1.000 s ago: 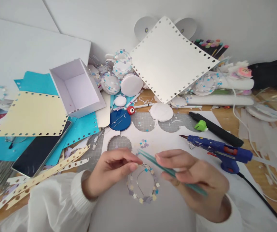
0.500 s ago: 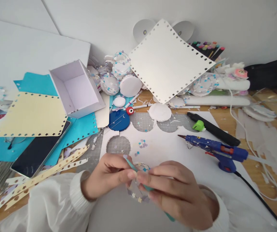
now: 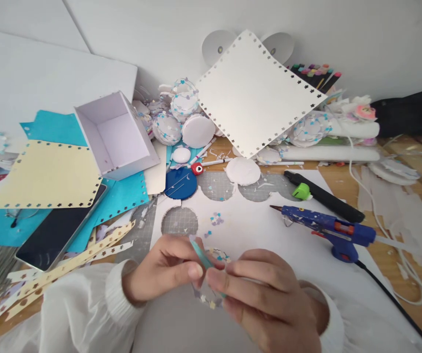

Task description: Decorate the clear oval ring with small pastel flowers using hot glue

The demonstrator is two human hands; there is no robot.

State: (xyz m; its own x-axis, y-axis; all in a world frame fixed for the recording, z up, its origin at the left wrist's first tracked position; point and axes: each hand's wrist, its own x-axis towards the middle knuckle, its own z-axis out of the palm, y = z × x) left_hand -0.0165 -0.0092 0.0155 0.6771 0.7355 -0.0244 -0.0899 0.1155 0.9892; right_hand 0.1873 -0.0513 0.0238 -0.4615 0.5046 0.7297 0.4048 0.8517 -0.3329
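Both of my hands meet low in the middle of the head view. My left hand point(image 3: 167, 267) is closed, its thumb and fingers at the side of a thin ring point(image 3: 211, 301) trimmed with small white, blue and lilac stars or flowers. My right hand point(image 3: 266, 294) is closed around a slim teal tool point(image 3: 201, 254), perhaps tweezers. The tool slants up to the left, past my left fingertips, with a pale bit at its upper end. My right fingers cover its lower part and some of the ring. Loose lilac and blue paper flowers point(image 3: 217, 218) lie just beyond.
A blue glue gun point(image 3: 321, 223) and a black pen-shaped tool point(image 3: 325, 196) with a green piece point(image 3: 302, 191) lie at the right. At the left are a phone point(image 3: 60, 230), punched card point(image 3: 49, 174) and an open white box point(image 3: 120, 137). Trimmed discs point(image 3: 167, 127) are heaped behind.
My right hand has shifted slightly down, and its fingertips have parted a little from my left thumb. The teal tool has turned, showing a broader side; its lower end is now hidden.
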